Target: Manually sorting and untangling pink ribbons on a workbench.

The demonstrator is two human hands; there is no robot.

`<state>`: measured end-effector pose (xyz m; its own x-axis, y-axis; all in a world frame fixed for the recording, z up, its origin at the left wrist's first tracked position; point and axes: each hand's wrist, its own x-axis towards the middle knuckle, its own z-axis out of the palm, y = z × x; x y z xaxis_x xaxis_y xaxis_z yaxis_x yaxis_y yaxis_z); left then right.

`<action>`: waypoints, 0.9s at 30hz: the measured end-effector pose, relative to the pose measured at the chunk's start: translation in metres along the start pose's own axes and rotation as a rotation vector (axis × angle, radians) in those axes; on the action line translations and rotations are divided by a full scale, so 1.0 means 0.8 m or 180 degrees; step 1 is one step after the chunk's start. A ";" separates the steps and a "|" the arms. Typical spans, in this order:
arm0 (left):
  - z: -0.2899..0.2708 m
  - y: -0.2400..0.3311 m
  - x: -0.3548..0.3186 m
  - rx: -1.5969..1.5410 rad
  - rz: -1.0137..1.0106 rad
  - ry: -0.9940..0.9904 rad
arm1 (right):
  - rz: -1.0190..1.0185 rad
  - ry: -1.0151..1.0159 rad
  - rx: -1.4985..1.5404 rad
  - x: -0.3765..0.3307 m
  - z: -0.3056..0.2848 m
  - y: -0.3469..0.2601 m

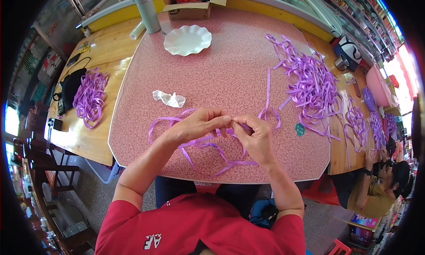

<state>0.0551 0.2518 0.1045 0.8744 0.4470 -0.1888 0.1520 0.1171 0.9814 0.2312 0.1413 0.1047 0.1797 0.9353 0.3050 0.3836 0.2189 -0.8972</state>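
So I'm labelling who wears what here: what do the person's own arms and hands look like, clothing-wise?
Both forearms are bare, with no gloves, watch or rings visible on the left hand or right hand. Short red sleeves cover only the upper arms, part of a red shirt with small white markings near the lower front.

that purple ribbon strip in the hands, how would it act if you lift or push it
The purple ribbon strip looks floppy: it lies in loose loops on the pink table and bends between the left hand and right hand. It is probably very light, being thin and flat. Pushed, it would likely bunch or tangle, like the ribbon pile nearby.
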 end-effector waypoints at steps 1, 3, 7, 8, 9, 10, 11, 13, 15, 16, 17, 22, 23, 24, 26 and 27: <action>0.000 0.000 0.000 0.0021 0.0004 -0.0010 | -0.0034 -0.0002 0.0003 0.000 0.001 0.002; 0.000 -0.001 -0.001 0.0040 0.0008 -0.0020 | -0.0065 -0.0005 0.0005 0.000 0.001 0.003; 0.003 -0.003 -0.001 -0.0067 0.0083 0.0029 | -0.0063 -0.0051 -0.0251 -0.001 -0.003 -0.002; 0.003 -0.005 0.000 -0.0104 0.0070 0.0031 | -0.0052 -0.0086 -0.0316 -0.001 -0.004 -0.002; 0.003 -0.006 0.000 -0.0104 0.0068 0.0030 | -0.0050 -0.0085 -0.0315 -0.001 -0.003 -0.003; 0.003 -0.007 0.000 -0.0062 0.0084 0.0078 | -0.0033 -0.0030 -0.0227 -0.002 -0.003 -0.005; 0.004 -0.008 0.000 -0.0017 0.0098 0.0133 | -0.0021 0.0021 -0.0133 -0.002 -0.002 -0.007; 0.006 -0.017 0.001 -0.0042 0.0249 0.0245 | -0.0059 0.0006 -0.0283 -0.001 -0.001 -0.008; 0.009 -0.018 0.001 -0.0075 0.0404 0.0336 | -0.0086 0.0003 -0.0449 -0.002 -0.003 -0.008; 0.010 -0.015 -0.001 0.0341 0.0423 0.0545 | -0.0081 -0.0011 -0.0568 -0.003 -0.003 -0.007; 0.013 -0.011 -0.002 0.0756 0.0441 0.0751 | -0.0074 -0.0025 -0.0688 -0.004 -0.004 -0.006; 0.025 0.003 -0.009 0.1980 0.1175 0.1112 | 0.0435 -0.0020 0.0053 -0.008 -0.004 0.003; 0.025 0.002 -0.010 0.2129 0.1363 0.1145 | 0.0653 -0.0061 0.0386 -0.008 -0.005 0.002; 0.025 0.001 -0.010 0.2132 0.1363 0.1148 | 0.0650 -0.0063 0.0389 -0.007 -0.007 -0.002; 0.023 0.001 -0.008 0.2289 0.1767 0.1073 | 0.1114 -0.0199 0.0949 -0.006 -0.013 -0.013; 0.024 0.002 -0.010 0.2288 0.1776 0.1067 | 0.1111 -0.0191 0.0943 -0.007 -0.015 -0.013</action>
<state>0.0576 0.2313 0.1085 0.7462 0.5167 0.4197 0.0979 -0.7087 0.6986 0.2373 0.1300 0.1164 0.1958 0.9797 -0.0429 0.0323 -0.0502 -0.9982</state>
